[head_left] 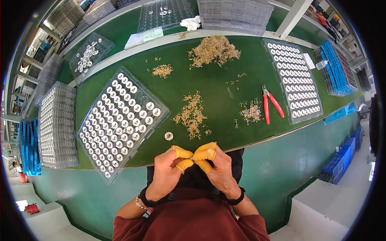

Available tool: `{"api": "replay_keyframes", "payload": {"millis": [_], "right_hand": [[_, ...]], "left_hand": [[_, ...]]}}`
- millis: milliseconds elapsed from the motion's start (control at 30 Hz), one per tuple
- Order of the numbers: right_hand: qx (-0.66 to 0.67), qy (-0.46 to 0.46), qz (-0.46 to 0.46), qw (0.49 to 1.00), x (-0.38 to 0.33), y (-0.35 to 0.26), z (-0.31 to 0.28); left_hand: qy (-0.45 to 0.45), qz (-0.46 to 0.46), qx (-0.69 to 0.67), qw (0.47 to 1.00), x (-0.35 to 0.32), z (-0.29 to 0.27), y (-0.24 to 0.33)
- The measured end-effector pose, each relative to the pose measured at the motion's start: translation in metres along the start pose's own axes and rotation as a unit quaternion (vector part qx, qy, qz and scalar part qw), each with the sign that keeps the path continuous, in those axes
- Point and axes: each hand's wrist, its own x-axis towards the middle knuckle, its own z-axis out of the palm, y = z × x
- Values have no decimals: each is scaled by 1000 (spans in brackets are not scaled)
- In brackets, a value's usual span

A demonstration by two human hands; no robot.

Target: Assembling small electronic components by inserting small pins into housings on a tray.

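Fingers [205, 154], capped in yellow, pinched narrow: left hand [165, 166] and right hand [223, 170] meeting tip to tip at the near edge of the green table [225, 134]. Held between the tips: one small pale part [192, 158], mostly hidden; its exact kind cannot be told. Step in hand, by judgement: fine two-handed work on that single part, whether bending, joining or fitting unclear. Next move, by judgement: calls for a steady grip from one hand while the other eases off, the part being slight and easily dropped. Near the fingers, ahead and left: one loose white disc [169, 136], dark at its middle. Ahead: a loose pile [191, 116] of tiny yellowish parts with wire legs. Ahead and right: a smaller wire-legged heap [252, 112], then red-handled cutters [266, 108], blades parted, pointing away. Farther left: a clear tray [141, 97] of white discs, some pockets bare at its far right. Well to the right: a second tray [306, 116], set with discs in rows. Farthest ahead: a large mound [215, 50] of similar yellowish parts.
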Motion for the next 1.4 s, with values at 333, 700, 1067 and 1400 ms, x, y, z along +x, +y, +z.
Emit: {"api": "replay_keyframes", "payload": {"millis": [333, 700, 1067, 1400], "right_hand": [[65, 71, 78, 992, -16, 10, 15], [-382, 25, 6, 924, 31, 32, -19], [73, 48, 227, 970, 10, 14, -31], [136, 26, 191, 972, -11, -6, -6]], "left_hand": [[41, -85, -167, 981, -10, 11, -15], [45, -50, -216, 974, 0, 3, -11], [9, -96, -194, 976, 2, 14, -3], [-1, -105, -267, 958, -8, 13, -13]]}}
